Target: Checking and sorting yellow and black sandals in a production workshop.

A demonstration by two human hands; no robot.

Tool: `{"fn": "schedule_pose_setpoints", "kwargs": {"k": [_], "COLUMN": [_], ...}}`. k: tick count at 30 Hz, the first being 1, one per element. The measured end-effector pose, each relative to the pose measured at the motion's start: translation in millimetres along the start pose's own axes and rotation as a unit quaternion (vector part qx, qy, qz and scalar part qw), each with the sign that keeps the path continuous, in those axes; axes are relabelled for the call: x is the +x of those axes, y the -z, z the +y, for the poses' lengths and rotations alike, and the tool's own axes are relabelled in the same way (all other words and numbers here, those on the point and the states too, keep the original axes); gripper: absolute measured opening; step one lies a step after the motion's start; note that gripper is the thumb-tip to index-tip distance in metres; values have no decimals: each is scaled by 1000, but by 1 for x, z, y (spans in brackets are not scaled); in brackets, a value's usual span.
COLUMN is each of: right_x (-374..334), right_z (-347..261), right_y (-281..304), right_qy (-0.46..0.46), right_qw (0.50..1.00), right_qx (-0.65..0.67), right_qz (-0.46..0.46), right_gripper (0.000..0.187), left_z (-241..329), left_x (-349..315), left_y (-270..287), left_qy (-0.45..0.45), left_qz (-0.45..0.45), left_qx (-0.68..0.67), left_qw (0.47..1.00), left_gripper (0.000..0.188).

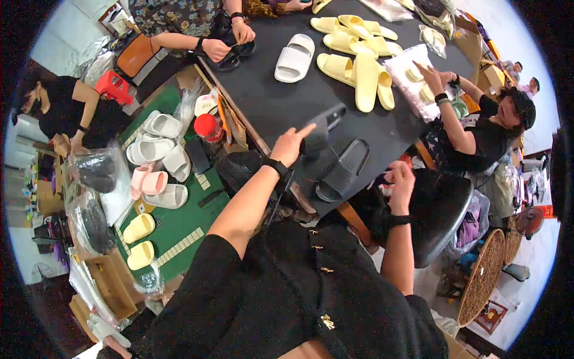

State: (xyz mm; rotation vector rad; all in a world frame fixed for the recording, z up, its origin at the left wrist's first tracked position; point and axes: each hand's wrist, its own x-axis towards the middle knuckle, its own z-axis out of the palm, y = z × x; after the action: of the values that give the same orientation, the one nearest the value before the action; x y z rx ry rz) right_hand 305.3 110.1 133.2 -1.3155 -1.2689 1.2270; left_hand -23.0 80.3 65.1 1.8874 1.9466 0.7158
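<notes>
My left hand (289, 147) reaches over the near edge of the black table, index finger stretched out. Its fingertip is at the edge of a dark slide sandal (326, 122), which is smeared by motion; I cannot tell if they touch. Nearer to me, a black slide sandal (344, 172) lies at the table's edge. My right hand (400, 181) is held beside the table's right corner, fingers curled in, with nothing showing in them. Farther back on the table lie a white slide sandal (295, 58) and several yellow slide sandals (366, 81).
At the far edge, a co-worker's hands (230, 43) handle a black sandal. Another person (478, 116) at the right touches a clear-bagged package (412, 78). A green surface (194, 224) at left bears grey, pink and yellow slippers and a red jar (208, 127). A black chair (430, 209) stands right.
</notes>
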Motion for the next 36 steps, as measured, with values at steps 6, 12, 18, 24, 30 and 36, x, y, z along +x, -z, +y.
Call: {"fn": "schedule_pose_setpoints", "kwargs": {"k": [6, 12, 18, 24, 30, 36], "right_x": [5, 46, 93, 124, 134, 135], "right_z": [-67, -75, -32, -29, -15, -10], "right_y": [39, 34, 4, -18, -33, -47], "right_qy": [60, -17, -42, -23, -64, -74], "right_qw": [991, 992, 989, 979, 964, 953], "right_qx": [109, 98, -43, -89, -135, -174], "right_qz": [55, -77, -134, -182, -222, -236], "right_gripper": [17, 20, 22, 24, 24, 24], "left_z": [-28, -32, 5, 11, 13, 1], "left_x": [-26, -60, -53, -61, -81, -101], "left_y": [-11, -39, 0, 17, 18, 11], "left_qy": [4, 70, 64, 35, 27, 44], "left_qz": [-68, -87, -28, 11, 2, -5], "left_qx": [-287, -167, -27, -66, -95, -118], "left_qw": [956, 980, 997, 997, 995, 992], "left_gripper": [71, 71, 51, 35, 24, 21]}}
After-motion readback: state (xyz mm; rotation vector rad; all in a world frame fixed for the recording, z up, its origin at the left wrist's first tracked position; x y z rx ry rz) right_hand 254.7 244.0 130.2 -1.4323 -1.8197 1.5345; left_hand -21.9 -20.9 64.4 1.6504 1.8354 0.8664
